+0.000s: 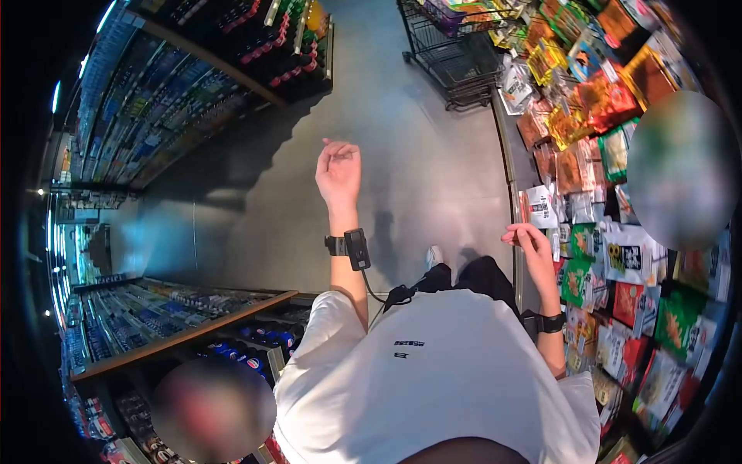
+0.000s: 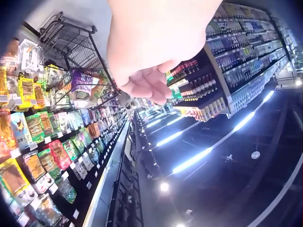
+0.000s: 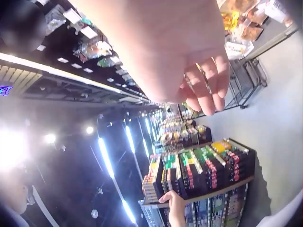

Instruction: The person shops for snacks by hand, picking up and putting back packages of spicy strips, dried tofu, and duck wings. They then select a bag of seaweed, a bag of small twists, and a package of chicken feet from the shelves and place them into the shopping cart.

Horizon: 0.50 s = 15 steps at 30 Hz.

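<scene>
My left hand (image 1: 338,174) is held out over the aisle floor, fingers loosely curled, with nothing in it. The left wrist view shows the same hand (image 2: 154,80) from the wrist side, its fingertips bent inward. On the right, my right hand (image 1: 533,251) hangs beside the snack shelf with relaxed, slightly bent fingers and holds nothing. A white-and-red snack packet (image 1: 539,207) lies just past its fingertips. In the right wrist view the fingers of the right hand (image 3: 206,87) hang loosely, and the left hand (image 3: 176,208) shows below.
Ahead stands a black shopping cart (image 1: 452,73) with a purple packet (image 1: 442,17) in it. Packaged snacks (image 1: 607,100) fill the shelf along the right. Drink shelves (image 1: 209,62) stand at the left, with more bottles (image 1: 255,356) lower left. Grey floor (image 1: 270,209) lies between.
</scene>
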Available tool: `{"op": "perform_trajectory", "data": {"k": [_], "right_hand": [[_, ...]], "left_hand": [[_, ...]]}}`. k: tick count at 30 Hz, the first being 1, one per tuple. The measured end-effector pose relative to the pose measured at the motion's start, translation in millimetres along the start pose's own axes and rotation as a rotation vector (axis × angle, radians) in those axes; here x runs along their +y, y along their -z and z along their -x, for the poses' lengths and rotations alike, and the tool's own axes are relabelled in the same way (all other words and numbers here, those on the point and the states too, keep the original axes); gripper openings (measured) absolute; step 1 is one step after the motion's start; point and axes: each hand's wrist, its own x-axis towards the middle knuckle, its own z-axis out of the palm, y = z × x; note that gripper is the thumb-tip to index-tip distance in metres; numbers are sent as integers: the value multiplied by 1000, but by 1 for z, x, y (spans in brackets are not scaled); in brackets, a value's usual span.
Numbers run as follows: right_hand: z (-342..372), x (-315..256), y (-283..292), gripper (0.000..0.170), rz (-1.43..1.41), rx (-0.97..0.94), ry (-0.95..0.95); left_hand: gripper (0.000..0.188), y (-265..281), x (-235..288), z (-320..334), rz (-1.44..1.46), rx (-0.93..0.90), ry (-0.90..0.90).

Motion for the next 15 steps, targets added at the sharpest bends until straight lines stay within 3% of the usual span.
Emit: {"op": "perform_trajectory", "data": {"k": [2,3,6,8,13,15], "right_hand": [[-33,-11,-3,31,-159,-55,-77],[-51,-15,-1,31,-241,-51,-110],[-118,-21,19,30,-531,104,-4],[-168,-34,45,33,-671,162,194],[-283,-44,123,39,-1779,163,135],[-315,-57,138,38,-2075,179,186]], "left_hand": [[17,5,6,-22,41,22,4],[18,5,7,-34,-101,-1,-6],[22,1,-4,-72,-283,13,30],[20,1,-8,-105,-282,-24,93],[17,-11,-25,-193,-359,36,76],[17,-24,-39,-222,-344,55,97]]}}
